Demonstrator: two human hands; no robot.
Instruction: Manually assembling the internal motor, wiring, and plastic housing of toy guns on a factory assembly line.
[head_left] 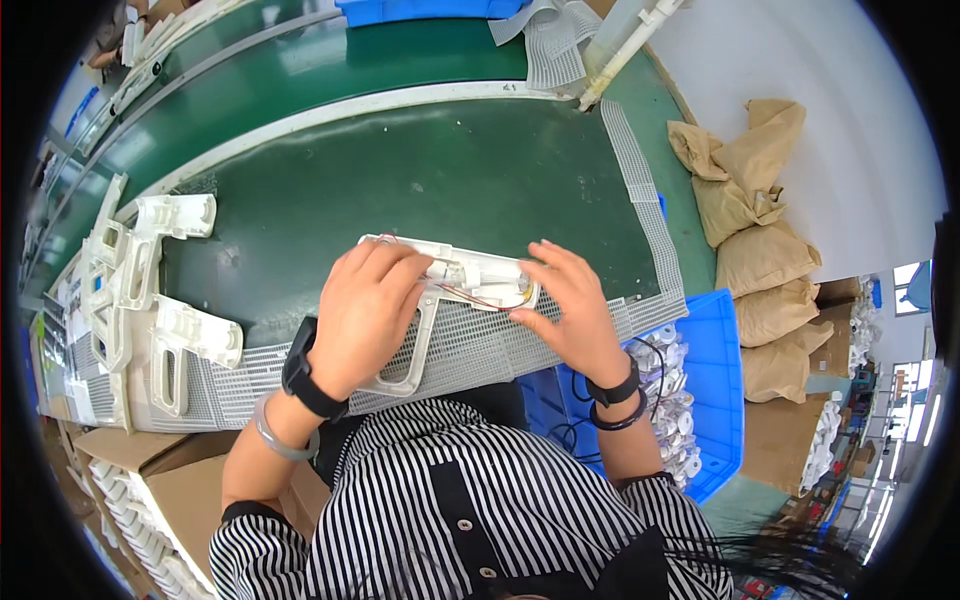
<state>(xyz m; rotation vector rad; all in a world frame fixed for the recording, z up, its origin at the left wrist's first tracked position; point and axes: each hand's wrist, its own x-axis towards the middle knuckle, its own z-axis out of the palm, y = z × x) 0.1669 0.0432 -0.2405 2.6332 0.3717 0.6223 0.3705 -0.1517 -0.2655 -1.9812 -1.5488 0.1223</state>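
Note:
An open white plastic housing half with a loop handle [425,345] lies in front of me near the table's front edge. Thin red and dark wires [470,297] run along its inside, over small parts too fine to name. My left hand [372,300] is closed over the housing's left part, its curled fingertips at the wires beside the handle's top; what lies under those fingers is hidden. At the wide right end, my right hand [568,308] grips the housing, thumb on the near edge and fingers on the far edge.
More white housing pieces [200,335] are grouped at the table's left. Grey mesh matting [490,345] lines the front edge. To my right stands a blue bin [722,390] of white parts with black cables. Brown sacks [765,260] are stacked beyond; a cardboard box [200,480] sits lower left.

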